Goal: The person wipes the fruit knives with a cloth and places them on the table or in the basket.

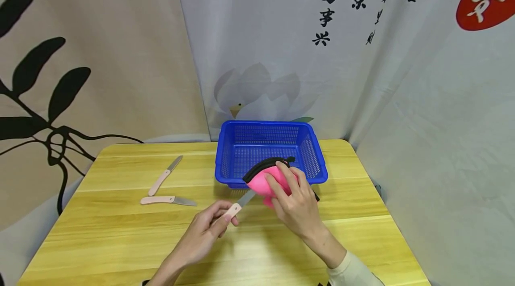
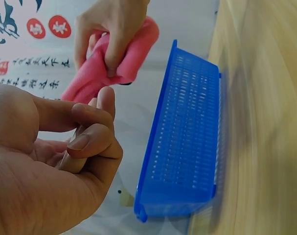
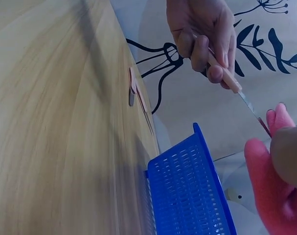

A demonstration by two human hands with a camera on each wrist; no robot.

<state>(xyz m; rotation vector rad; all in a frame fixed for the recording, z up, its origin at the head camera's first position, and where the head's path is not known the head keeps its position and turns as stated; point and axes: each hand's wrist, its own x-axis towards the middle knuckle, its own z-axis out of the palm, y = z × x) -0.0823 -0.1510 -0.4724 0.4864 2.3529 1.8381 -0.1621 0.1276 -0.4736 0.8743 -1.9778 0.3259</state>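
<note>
Over the table's middle, my left hand (image 1: 201, 229) grips a small knife (image 1: 233, 209) by its pale pink handle. The blade points up and to the right, its far end covered by a pink cloth (image 1: 260, 183) with a black edge. My right hand (image 1: 301, 210) holds this cloth, fingers bent over it, at the front rim of the blue basket (image 1: 219, 161). In the right wrist view the knife blade (image 3: 247, 104) reaches the cloth (image 3: 261, 178). Curled fingers hide most of the knife handle in the left wrist view.
Two more pink-handled knives lie left on the wooden table (image 1: 120, 241): one knife (image 1: 158, 183) slanted, the other knife (image 1: 158, 199) nearly level, both with blades out. The perforated basket stands at the table's back edge, before a printed curtain (image 1: 257, 31).
</note>
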